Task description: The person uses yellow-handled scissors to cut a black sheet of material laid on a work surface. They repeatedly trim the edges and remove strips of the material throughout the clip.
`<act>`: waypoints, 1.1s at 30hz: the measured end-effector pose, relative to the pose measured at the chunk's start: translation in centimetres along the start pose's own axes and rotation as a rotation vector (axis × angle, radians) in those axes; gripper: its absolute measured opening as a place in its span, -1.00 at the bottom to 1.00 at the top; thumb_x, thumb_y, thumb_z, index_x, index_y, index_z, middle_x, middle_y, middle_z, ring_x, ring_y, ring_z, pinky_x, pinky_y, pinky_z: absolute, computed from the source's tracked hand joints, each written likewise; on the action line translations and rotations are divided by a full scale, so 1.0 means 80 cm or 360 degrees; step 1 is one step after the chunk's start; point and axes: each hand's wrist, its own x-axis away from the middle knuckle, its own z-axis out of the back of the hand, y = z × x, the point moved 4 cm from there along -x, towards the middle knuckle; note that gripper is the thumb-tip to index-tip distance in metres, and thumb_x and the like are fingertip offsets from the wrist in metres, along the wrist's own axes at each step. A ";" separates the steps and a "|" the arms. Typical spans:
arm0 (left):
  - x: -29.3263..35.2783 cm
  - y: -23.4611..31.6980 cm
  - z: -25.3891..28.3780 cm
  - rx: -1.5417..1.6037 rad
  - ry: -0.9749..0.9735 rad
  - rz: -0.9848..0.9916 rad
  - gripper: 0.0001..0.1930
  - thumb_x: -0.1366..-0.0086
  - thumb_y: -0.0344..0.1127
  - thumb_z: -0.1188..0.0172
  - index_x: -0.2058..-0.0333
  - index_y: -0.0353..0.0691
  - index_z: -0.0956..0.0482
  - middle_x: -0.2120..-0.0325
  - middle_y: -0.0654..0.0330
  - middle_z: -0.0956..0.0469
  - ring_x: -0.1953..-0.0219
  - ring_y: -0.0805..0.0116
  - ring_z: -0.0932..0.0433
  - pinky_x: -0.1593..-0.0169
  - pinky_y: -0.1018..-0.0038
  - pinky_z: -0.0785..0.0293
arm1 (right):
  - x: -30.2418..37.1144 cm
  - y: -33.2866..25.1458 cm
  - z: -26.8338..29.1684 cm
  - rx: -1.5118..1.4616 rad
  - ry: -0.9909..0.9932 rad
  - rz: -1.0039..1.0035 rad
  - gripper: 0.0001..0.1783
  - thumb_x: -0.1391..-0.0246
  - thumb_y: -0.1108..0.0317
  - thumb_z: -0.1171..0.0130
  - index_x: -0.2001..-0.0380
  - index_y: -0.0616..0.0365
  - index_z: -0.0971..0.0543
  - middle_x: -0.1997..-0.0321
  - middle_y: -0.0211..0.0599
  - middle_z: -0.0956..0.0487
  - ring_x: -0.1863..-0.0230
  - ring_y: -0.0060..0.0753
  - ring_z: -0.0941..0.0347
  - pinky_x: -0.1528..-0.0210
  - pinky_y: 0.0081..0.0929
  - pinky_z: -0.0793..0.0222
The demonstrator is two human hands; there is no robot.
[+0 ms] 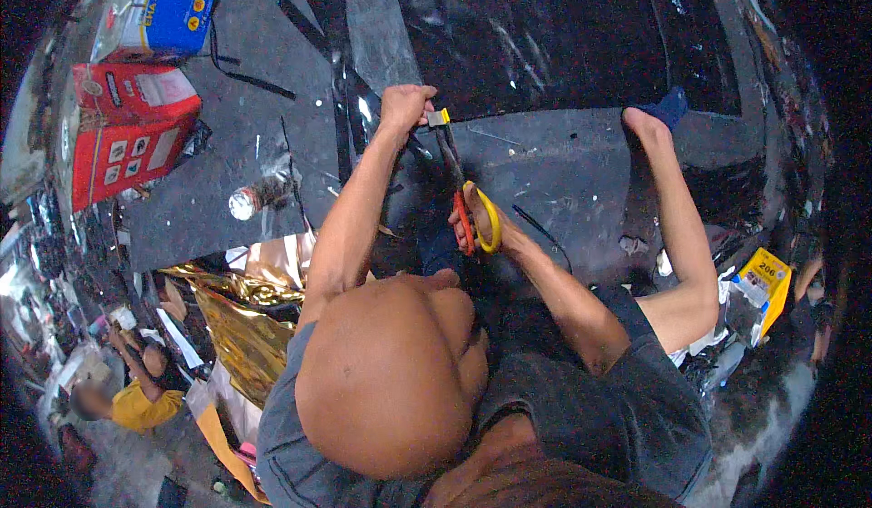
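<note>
My right hand [479, 220] is closed round the handles of a pair of scissors [451, 160], one loop orange and the other yellow. The dark blades point away from me, up toward my left hand [406, 108]. That hand is closed, thumb and fingers pressed together at a small grey piece with a yellow edge [439, 118]. The blade tips meet or overlap this piece; whether they are parted I cannot tell. Just beyond both hands lies a large sheet of shiny black material [545, 40]. Narrow black strips [341, 81] lie left of it.
A blue-and-white box [173, 13] and a red box [136, 131] stand at the far left. A clear, shiny cylinder [243, 204] lies nearer. Gold foil sheeting [241, 326] is at my left. My leg [681, 226] stretches out on the right, by a yellow package [765, 281]. Another person [145, 403] sits lower left.
</note>
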 end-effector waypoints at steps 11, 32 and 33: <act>-0.004 -0.004 -0.005 0.0181 -0.0035 0.0055 -0.81 -0.10 -0.27 -0.19 0.54 -0.29 -0.51 0.67 0.21 -0.48 0.69 0.45 -0.47 0.66 0.59 -0.37 | -0.005 -0.029 0.004 -0.0102 0.0071 0.0190 -0.02 0.33 -0.64 0.22 0.49 0.25 -0.42 0.75 -0.33 -0.34 0.77 -0.43 -0.33 0.71 -0.48 -0.33; 0.040 -0.035 -0.021 0.0097 0.0059 -0.0293 -0.77 -0.09 -0.29 -0.24 0.64 -0.21 -0.44 0.76 0.36 -0.42 0.72 0.62 -0.32 0.63 0.63 -0.18 | -0.017 -0.064 0.009 0.0441 0.0414 0.0215 -0.09 0.25 -0.59 0.16 0.52 0.22 -0.42 0.74 -0.45 -0.30 0.75 -0.53 -0.31 0.72 -0.54 -0.25; 0.041 -0.036 -0.021 0.0080 0.0074 -0.0317 -0.77 -0.08 -0.29 -0.24 0.65 -0.21 -0.43 0.76 0.36 -0.42 0.72 0.62 -0.31 0.63 0.63 -0.18 | -0.017 -0.068 0.007 0.0495 0.0431 0.0206 -0.08 0.26 -0.60 0.18 0.52 0.22 -0.42 0.74 -0.44 -0.30 0.75 -0.52 -0.31 0.72 -0.54 -0.25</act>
